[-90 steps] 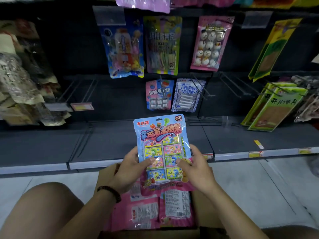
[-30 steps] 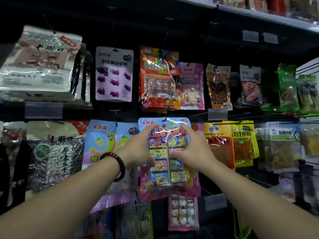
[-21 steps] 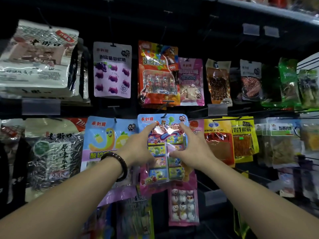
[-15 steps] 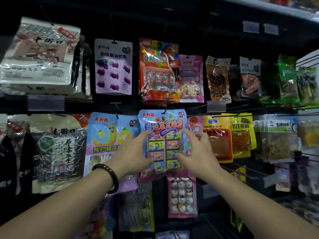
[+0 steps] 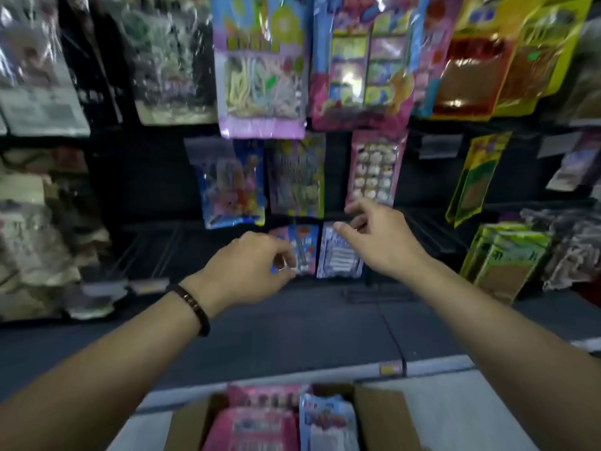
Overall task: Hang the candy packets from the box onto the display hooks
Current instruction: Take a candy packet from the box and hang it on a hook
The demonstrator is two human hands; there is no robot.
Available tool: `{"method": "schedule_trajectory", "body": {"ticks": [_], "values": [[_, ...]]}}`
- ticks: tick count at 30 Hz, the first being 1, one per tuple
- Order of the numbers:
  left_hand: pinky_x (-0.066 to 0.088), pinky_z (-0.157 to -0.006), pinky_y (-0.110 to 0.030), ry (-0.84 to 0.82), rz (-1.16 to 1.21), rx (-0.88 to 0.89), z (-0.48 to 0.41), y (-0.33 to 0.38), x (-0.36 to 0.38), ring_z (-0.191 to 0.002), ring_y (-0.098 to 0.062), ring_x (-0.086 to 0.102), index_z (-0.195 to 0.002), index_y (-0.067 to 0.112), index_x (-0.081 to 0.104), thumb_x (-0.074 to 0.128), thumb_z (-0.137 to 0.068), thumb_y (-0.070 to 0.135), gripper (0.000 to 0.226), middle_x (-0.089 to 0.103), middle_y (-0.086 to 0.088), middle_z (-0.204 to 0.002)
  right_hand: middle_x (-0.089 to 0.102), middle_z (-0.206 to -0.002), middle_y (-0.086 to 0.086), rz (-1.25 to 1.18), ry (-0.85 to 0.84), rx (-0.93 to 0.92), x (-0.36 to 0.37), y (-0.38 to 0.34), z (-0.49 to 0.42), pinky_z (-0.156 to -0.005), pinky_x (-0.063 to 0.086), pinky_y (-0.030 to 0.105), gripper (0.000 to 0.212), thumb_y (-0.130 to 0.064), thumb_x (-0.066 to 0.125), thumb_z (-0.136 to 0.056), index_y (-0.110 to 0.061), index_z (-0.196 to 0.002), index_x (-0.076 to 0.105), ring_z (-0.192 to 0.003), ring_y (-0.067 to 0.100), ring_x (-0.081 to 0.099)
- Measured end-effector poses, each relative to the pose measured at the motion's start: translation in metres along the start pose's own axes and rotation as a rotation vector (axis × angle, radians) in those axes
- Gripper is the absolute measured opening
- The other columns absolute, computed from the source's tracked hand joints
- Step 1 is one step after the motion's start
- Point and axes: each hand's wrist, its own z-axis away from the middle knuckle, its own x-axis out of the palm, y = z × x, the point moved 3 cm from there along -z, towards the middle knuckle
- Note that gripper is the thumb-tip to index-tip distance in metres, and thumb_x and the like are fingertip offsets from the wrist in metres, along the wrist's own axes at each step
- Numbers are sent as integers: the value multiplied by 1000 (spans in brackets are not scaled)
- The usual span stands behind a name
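Both hands are in mid-air in front of the shelf (image 5: 292,336), and neither has anything in it. The left hand (image 5: 250,271), the one with the dark bracelet (image 5: 192,307), has its fingers loosely curled in near the thumb. The right hand (image 5: 380,242) is looser, with its fingers partly spread.

The hung packet (image 5: 364,60) is up top, centre-right, hanging straight down with its long axis vertical. It's blue at the sides and pink at the bottom, with a grid of little coloured boxes. Its top is cut off by the frame edge, so the hook can't be seen.

The box (image 5: 383,415) sits open at the bottom of the view. A pink packet (image 5: 257,424) and a blue packet (image 5: 325,421) lie side by side in it, long axes running toward the shelf.

As for writing, everything's too smeared to read, including the small yellow tag (image 5: 390,367) on the shelf edge.
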Motion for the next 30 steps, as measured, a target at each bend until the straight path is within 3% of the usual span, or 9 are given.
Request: {"method": "schedule_trajectory", "body": {"ticks": [3,9,11,14,16,19,24,27,30], "values": [[60,-83,-37,-113,2,-38,45,-5,60,-94,-9,69,-101,37,71,68,-89,47,16,73,16,-100,71,-94,-2,-51,-145,70,59,14,47,-81,56,40,34,-42,69,-100,-20,-125,64,-87,16,67],[59,-88,-40,-354,47,-157,126,-6,167,-106,-18,67,-110,40,70,61,-95,54,23,73,12,-110,73,-92,-4,-70,-359,267,186,73,143,-85,55,31,31,-41,76,-94,-23,-117,69,-89,16,67],[57,-92,-35,-396,28,-180,146,-6,193,-111,-16,67,-111,40,70,60,-97,49,20,71,14,-112,76,-87,-5,-79,-434,358,227,99,178,-80,57,31,27,-44,76,-88,-25,-105,70,-85,18,73],[56,-93,-35,-426,16,-222,166,-12,227,-113,-14,68,-107,42,68,59,-98,44,14,71,14,-116,78,-103,6,-23,-489,456,266,128,221,-76,56,33,27,-39,72,-91,-21,-111,74,-99,28,73],[58,-93,-38,-496,47,-252,171,-17,248,-110,-17,69,-113,38,71,60,-98,44,18,72,9,-122,71,-126,9,23,-553,509,280,141,244,-89,58,36,41,-37,71,-94,-22,-132,66,-112,31,69],[59,-90,-36,-535,62,-253,174,-20,264,-109,-18,69,-119,36,70,61,-99,48,25,71,7,-126,50,-141,15,158,-681,582,301,161,274,-101,55,46,65,-42,72,-93,-18,-148,46,-125,39,57],[56,-79,-32,-600,30,-265,175,-35,288,-103,-20,70,-129,34,66,57,-102,53,35,71,3,-123,33,-155,21,257,-709,657,341,162,290,-112,44,51,79,-53,65,-97,-14,-154,28,-144,41,36],[58,-88,-36,-604,34,-284,174,-43,292,-110,-20,69,-131,33,66,58,-100,55,39,70,3,-130,27,-154,22,272,-724,692,365,153,292,-108,45,55,90,-60,69,-92,-16,-154,21,-144,40,33],[59,-93,-41,-613,29,-293,172,-50,295,-113,-21,68,-132,35,64,57,-99,57,40,69,4,-134,3,-164,32,322,-734,763,382,164,294,-116,37,63,119,-72,67,-87,-16,-163,-6,-153,50,16]]}}
